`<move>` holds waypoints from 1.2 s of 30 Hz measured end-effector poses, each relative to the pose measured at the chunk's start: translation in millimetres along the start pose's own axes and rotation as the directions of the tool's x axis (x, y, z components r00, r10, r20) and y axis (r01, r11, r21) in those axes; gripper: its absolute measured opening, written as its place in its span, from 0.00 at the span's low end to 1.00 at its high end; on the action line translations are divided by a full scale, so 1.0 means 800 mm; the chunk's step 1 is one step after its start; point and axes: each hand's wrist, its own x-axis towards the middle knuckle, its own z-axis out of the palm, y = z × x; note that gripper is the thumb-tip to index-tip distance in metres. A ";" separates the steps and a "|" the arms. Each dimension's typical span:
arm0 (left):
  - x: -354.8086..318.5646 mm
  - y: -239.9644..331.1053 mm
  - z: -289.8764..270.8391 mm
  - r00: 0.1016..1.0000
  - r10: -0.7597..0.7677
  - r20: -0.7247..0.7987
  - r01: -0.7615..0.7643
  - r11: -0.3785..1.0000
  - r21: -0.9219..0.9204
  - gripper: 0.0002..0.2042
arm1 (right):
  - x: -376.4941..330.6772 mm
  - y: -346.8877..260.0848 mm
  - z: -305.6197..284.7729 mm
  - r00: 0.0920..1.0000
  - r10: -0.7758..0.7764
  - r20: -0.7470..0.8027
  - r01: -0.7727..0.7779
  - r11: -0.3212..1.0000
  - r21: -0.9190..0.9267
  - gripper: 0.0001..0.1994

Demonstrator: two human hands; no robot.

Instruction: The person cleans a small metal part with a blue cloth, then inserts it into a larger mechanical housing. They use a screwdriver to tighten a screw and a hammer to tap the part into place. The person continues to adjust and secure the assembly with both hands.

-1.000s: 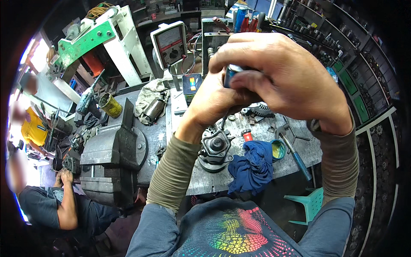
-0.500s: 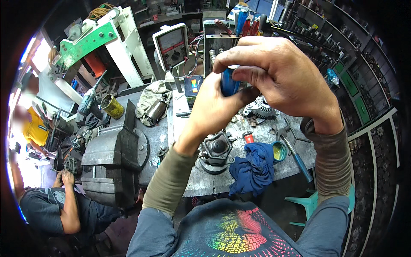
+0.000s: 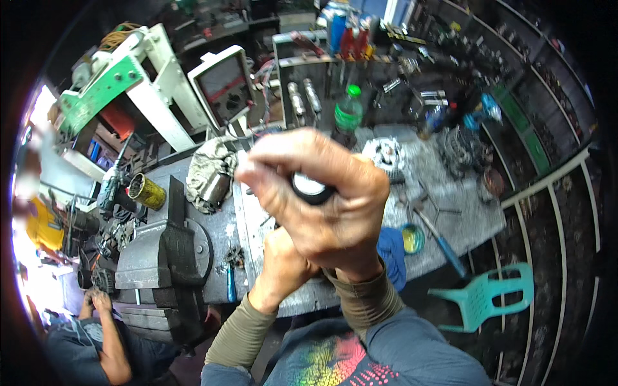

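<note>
Round part (image 3: 311,188): small, dark rim with pale face, raised above the desk (image 3: 444,219) close to the camera, gripped between fingers.
Right hand (image 3: 328,206): clenched around the round part, fingers wrapped over it, knuckles up.
Left hand (image 3: 283,264): just beneath the right hand, touching it from below; grip hidden, cannot tell whether closed on anything.
Blue cloth (image 3: 391,254): on the desk, partly behind the right wrist.
Small yellow tin (image 3: 412,238): just beside the cloth.
Blue-handled tool (image 3: 444,248): lying near the tin.
Vise (image 3: 164,248): large, grey, at the desk's left end.
Green bottle (image 3: 348,114): upright at the back.
Meter (image 3: 222,90): white box, leaning behind.
Plastic chair (image 3: 486,299): teal, on the floor at right.
Other person (image 3: 103,341): lower left, arm bent.
</note>
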 end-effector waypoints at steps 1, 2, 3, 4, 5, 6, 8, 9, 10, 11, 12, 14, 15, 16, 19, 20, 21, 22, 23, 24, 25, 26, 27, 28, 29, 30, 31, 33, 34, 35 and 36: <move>0.001 0.002 -0.001 0.997 -0.065 0.052 0.066 0.998 -0.010 0.08 | 0.003 -0.002 -0.006 1.000 0.023 0.005 -0.023 1.000 0.016 0.08; 0.002 0.003 -0.002 0.987 -0.130 0.091 0.132 0.991 -0.014 0.07 | 0.005 -0.004 -0.009 0.996 0.084 -0.015 -0.083 0.995 0.063 0.06; 0.002 0.004 -0.004 0.978 -0.187 0.097 0.187 0.982 0.005 0.07 | 0.014 -0.002 -0.019 0.976 0.156 0.149 -0.194 0.938 0.288 0.09; 0.004 0.001 -0.004 0.990 -0.098 0.098 0.091 0.993 0.072 0.09 | 0.023 0.003 -0.032 0.934 0.151 0.323 -0.301 0.820 0.487 0.11; 0.002 0.001 -0.007 0.978 -0.164 0.128 0.164 0.986 0.013 0.08 | 0.029 0.006 -0.034 0.902 0.097 0.421 -0.372 0.669 0.643 0.14; 0.002 -0.003 -0.008 0.952 -0.237 0.196 0.250 0.967 -0.043 0.08 | 0.034 0.012 -0.040 0.860 0.113 0.498 -0.457 0.607 0.650 0.16; -0.003 -0.013 -0.010 0.934 -0.230 0.274 0.247 0.969 -0.028 0.11 | 0.030 0.017 -0.041 0.794 0.357 0.493 -0.563 0.739 0.371 0.16; -0.009 -0.016 -0.009 0.937 -0.210 0.281 0.202 0.978 0.058 0.16 | 0.029 0.022 -0.040 0.865 0.163 0.475 -0.379 0.832 0.405 0.13; -0.014 -0.021 -0.011 0.954 -0.147 0.262 0.139 0.989 0.049 0.23 | 0.020 0.020 -0.036 0.899 0.156 0.410 -0.340 0.838 0.426 0.12; -0.020 -0.025 -0.009 0.952 -0.089 0.293 0.040 0.985 0.167 0.30 | 0.017 0.023 -0.036 0.898 0.197 0.394 -0.381 0.798 0.468 0.11; -0.026 -0.029 -0.010 0.935 -0.077 0.346 0.002 0.977 0.212 0.38 | 0.012 0.025 -0.036 0.888 0.220 0.404 -0.414 0.766 0.492 0.11; -0.035 -0.033 -0.008 0.938 -0.042 0.345 -0.023 0.983 0.180 0.41 | 0.001 0.019 -0.022 0.953 0.186 0.239 -0.277 0.854 0.440 0.05; -0.036 -0.033 -0.008 0.912 -0.141 0.385 0.051 0.971 0.236 0.41 | -0.001 0.014 -0.016 0.985 0.140 0.103 -0.163 0.948 0.272 0.05; -0.036 -0.033 -0.008 0.901 -0.191 0.389 0.107 0.968 0.227 0.42 | -0.003 0.009 -0.009 0.999 0.055 -0.002 -0.054 0.995 0.086 0.04; -0.023 -0.025 -0.005 0.958 -0.145 0.246 0.115 0.984 0.135 0.22 | 0.002 0.008 -0.021 0.980 0.164 0.113 -0.180 0.971 0.160 0.07; -0.017 -0.020 -0.005 0.980 -0.090 0.179 0.069 0.990 0.122 0.13 | 0.000 0.013 -0.035 0.948 0.198 0.248 -0.261 0.932 0.253 0.08; -0.010 -0.015 -0.002 0.974 -0.148 0.169 0.152 0.988 -0.012 0.07 | -0.002 0.028 -0.059 0.963 0.022 0.267 -0.076 0.978 0.193 0.16; -0.004 -0.010 -0.001 0.927 -0.309 0.215 0.353 0.912 -0.210 0.05 | -0.012 0.042 -0.106 0.946 0.120 0.300 -0.195 0.952 0.236 0.24; 0.002 -0.006 0.002 0.955 -0.235 0.181 0.264 0.951 -0.159 0.13 | -0.026 0.058 -0.160 0.927 0.257 0.272 -0.338 0.889 0.308 0.27; 0.007 -0.001 0.003 0.968 -0.187 0.168 0.218 0.957 -0.189 0.11 | -0.052 0.069 -0.222 0.908 0.406 0.101 -0.403 0.914 -0.047 0.25; 0.011 0.002 0.004 0.971 -0.189 0.149 0.216 0.957 -0.195 0.08 | -0.081 0.098 -0.273 0.885 0.454 -0.100 -0.453 0.793 -0.408 0.21; 0.013 0.005 0.005 0.974 -0.188 0.127 0.210 0.960 -0.185 0.06 | -0.120 0.123 -0.324 0.794 0.560 -0.237 -0.535 0.456 -0.711 0.18; 0.014 0.007 0.004 0.970 -0.196 0.146 0.223 0.954 -0.202 0.06 | -0.174 0.139 -0.368 0.638 0.692 -0.338 -0.496 0.033 -0.868 0.16; 0.015 0.007 0.004 0.978 -0.164 0.131 0.186 0.966 -0.178 0.05 | -0.223 0.156 -0.404 0.508 0.807 -0.300 -0.436 -0.059 -0.898 0.20; 0.014 0.007 0.003 0.967 -0.195 0.167 0.223 0.959 -0.174 0.08 | -0.273 0.168 -0.427 0.556 0.796 -0.237 -0.365 -0.022 -0.931 0.19; 0.013 0.006 0.003 0.960 -0.215 0.178 0.245 0.954 -0.171 0.11 | -0.312 0.178 -0.444 0.493 0.835 -0.244 -0.312 -0.092 -0.946 0.19; 0.011 0.005 0.002 0.964 -0.206 0.170 0.236 0.956 -0.175 0.10 | -0.337 0.190 -0.456 0.552 0.802 -0.227 -0.290 -0.071 -0.954 0.19; 0.008 0.002 0.002 0.962 -0.221 0.159 0.247 0.955 -0.164 0.10 | -0.367 0.204 -0.460 0.624 0.755 -0.199 -0.228 -0.067 -0.971 0.19; 0.007 0.000 0.002 0.966 -0.198 0.165 0.227 0.957 -0.179 0.10 | -0.366 0.208 -0.459 0.512 0.820 -0.257 -0.252 -0.142 -0.957 0.19; 0.007 -0.001 0.002 0.964 -0.205 0.172 0.235 0.956 -0.178 0.10 | -0.357 0.207 -0.456 0.469 0.838 -0.278 -0.254 -0.173 -0.951 0.19; 0.007 -0.002 0.002 0.963 -0.209 0.172 0.238 0.956 -0.173 0.10 | -0.337 0.205 -0.457 0.457 0.841 -0.291 -0.244 -0.195 -0.950 0.18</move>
